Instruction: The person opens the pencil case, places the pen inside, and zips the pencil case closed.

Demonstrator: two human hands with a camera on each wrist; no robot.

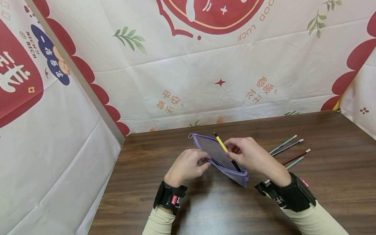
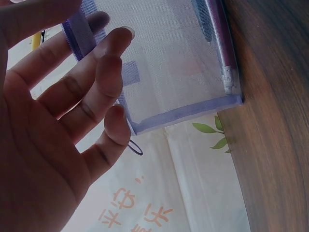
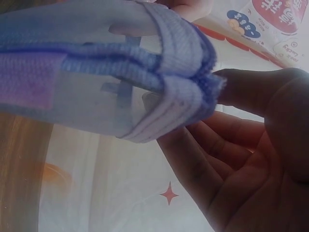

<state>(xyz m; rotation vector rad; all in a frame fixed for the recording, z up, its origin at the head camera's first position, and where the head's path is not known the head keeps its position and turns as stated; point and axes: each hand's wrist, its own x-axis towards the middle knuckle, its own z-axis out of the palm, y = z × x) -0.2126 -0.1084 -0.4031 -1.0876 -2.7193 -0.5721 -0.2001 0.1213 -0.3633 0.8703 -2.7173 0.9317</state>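
A purple mesh zip pouch (image 1: 232, 173) stands tilted on the table with its mouth open upward. My left hand (image 1: 188, 164) pinches the near rim of the pouch between fingers and thumb. With my right hand (image 1: 246, 153) I hold a slim yellow-and-black pen (image 1: 221, 142), slanted, its lower end inside the pouch mouth. Through the mesh in the left wrist view, a dark red pencil (image 2: 226, 53) with a white eraser lies along the pouch's bottom side. The right wrist view shows the pouch's zip end (image 3: 188, 87) close in front of my right fingers.
To the right, several pencils, among them a dark red pencil (image 1: 296, 157) and a teal pencil (image 1: 283, 144), lie on the brown wooden table (image 1: 135, 189), partly behind my right arm. A printed white cloth (image 1: 199, 71) hangs along the back, and another covers the left side.
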